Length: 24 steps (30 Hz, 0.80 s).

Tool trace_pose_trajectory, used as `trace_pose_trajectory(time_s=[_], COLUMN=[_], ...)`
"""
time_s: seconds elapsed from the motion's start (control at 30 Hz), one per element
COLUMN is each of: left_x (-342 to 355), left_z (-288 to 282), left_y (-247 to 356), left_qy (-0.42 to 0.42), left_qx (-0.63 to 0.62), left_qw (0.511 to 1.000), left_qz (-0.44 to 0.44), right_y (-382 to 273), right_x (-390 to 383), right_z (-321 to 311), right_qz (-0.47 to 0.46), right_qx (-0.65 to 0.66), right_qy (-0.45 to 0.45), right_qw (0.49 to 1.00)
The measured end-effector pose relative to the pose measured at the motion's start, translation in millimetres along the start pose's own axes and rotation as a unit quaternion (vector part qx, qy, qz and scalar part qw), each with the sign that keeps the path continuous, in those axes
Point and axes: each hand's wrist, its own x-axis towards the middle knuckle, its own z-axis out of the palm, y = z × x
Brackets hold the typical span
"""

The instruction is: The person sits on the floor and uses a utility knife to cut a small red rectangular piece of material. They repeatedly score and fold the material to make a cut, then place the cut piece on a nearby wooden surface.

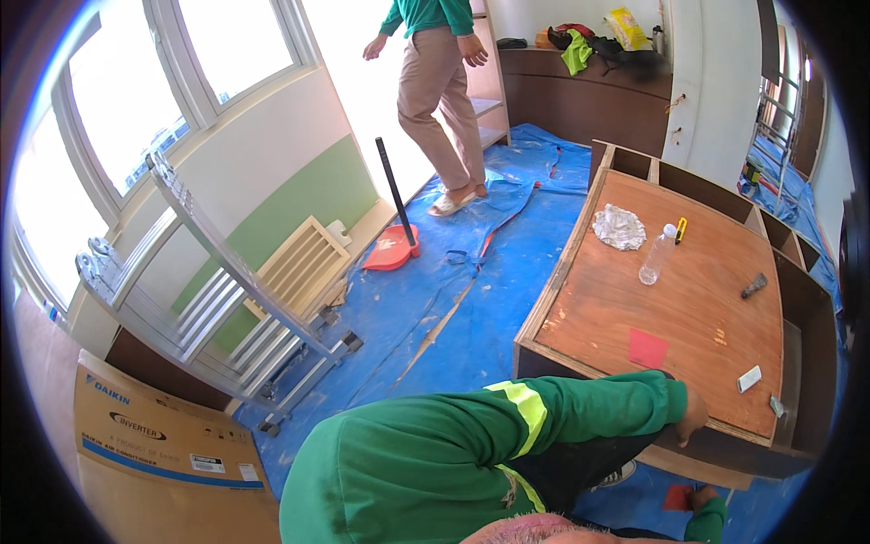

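Note:
My left hand [691,415], at the end of a green sleeve with a yellow reflective band, curls its fingers over the near edge of a wooden cabinet [566,304] lying flat. Lower right, my right hand [702,499] holds a red sheet [676,497] beside the cabinet's base. On the plywood top are another red sheet [648,347], a crumpled white cloth [619,227], a water bottle [657,256], a yellow cutter [681,230], a dark tool [754,286] and a white block [749,379].
A person [435,109] stands by white shelving. A folded aluminium ladder [217,254] leans by the windows. A cardboard box [163,426], louvred panel [285,267] and red dustpan [388,254] line the left. Blue sheeting [417,354] covers the floor; bags [580,50] lie on a ledge.

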Motion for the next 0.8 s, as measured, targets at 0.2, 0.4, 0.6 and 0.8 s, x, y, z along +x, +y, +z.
trace_pose_trajectory(time_s=[0.2,0.4,0.6,0.8], left_x=[4,13,28,13], left_z=[3,10,20,10], left_y=[2,1,-10,-2], left_qy=[-0.001,0.0,0.001,-0.011], left_qx=[0.014,0.024,0.024,0.005], left_qw=[1.0,0.999,1.0,0.999], left_qz=[-0.022,-0.038,-0.011,-0.031], right_y=[23,4,13,17], right_x=[24,3,15,25], right_z=[16,1,5,14], right_qz=[0.001,0.025,0.042,0.043], right_qx=[0.086,0.064,0.019,0.008], right_qy=[-0.014,-0.026,-0.044,-0.033], right_qw=[0.996,0.997,0.998,0.999])
